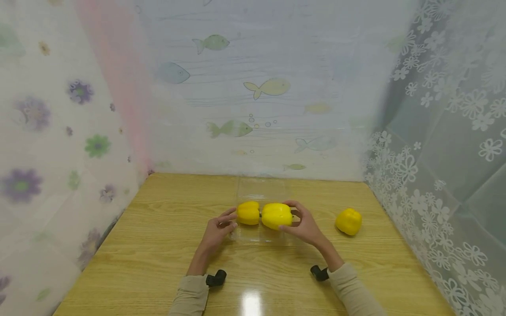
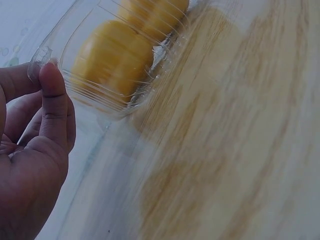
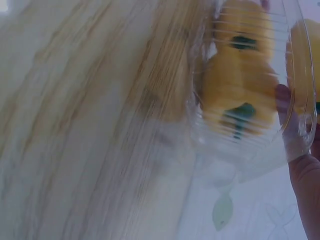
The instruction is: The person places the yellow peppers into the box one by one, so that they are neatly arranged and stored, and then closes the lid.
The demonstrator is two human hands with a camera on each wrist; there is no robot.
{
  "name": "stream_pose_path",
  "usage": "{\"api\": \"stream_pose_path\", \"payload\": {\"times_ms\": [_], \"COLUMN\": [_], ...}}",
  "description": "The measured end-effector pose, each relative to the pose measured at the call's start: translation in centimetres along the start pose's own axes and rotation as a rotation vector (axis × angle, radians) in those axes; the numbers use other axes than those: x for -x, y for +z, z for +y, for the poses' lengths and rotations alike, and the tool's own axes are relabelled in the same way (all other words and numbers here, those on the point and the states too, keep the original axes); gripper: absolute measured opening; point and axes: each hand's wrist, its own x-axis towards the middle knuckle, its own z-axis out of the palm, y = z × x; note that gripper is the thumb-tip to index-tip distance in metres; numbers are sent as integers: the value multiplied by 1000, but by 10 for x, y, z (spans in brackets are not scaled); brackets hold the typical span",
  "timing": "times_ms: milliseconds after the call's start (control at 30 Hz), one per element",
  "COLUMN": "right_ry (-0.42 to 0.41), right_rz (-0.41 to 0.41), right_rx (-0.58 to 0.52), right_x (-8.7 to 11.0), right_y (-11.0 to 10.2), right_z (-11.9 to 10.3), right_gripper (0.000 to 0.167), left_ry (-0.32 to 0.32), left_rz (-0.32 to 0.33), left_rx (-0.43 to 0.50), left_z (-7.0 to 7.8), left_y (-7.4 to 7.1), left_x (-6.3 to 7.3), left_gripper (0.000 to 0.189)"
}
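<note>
A clear plastic clamshell box [image 1: 253, 237] lies on the table with its lid [image 1: 261, 186] folded back. My left hand [image 1: 215, 232] pinches the left rim of the box, as the left wrist view shows. A yellow bell pepper [image 1: 248, 213] sits in its left part. My right hand [image 1: 304, 224] holds another yellow bell pepper [image 1: 276, 215] at the right part. In the right wrist view this held pepper [image 3: 306, 65] shows above the rim, while two peppers appear through the wall, the nearer one [image 3: 240, 92] with a green stem.
One more yellow bell pepper [image 1: 348, 221] rests on the wooden table [image 1: 158, 245], to the right of the box. Patterned sheets stand behind and at both sides of the table. Black wrist mounts [image 1: 216, 278] stick out from the cuffs.
</note>
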Motion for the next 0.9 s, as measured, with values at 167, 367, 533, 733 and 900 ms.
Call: {"api": "stream_pose_path", "payload": {"times_ms": [167,367,533,733,900], "right_ry": [-15,-13,-8,13,45], "right_rz": [-6,-36,-61,-90,-127], "right_rx": [8,-12,-14,4,10], "right_x": [-1,-2,-3,-5,-7], "right_y": [5,13,19,24,27], "right_z": [-1,-2,0,0,-3], "right_gripper": [66,66,66,66,65], "left_ry": [11,5,1,-10,-13], "left_rz": [1,2,2,-1,5], "left_rx": [-2,-26,-35,-43,-47], "left_z": [0,-1,-1,0,1], "left_y": [0,-1,-1,-1,0], "left_x": [0,1,1,1,0], "left_gripper": [33,32,33,33,32]}}
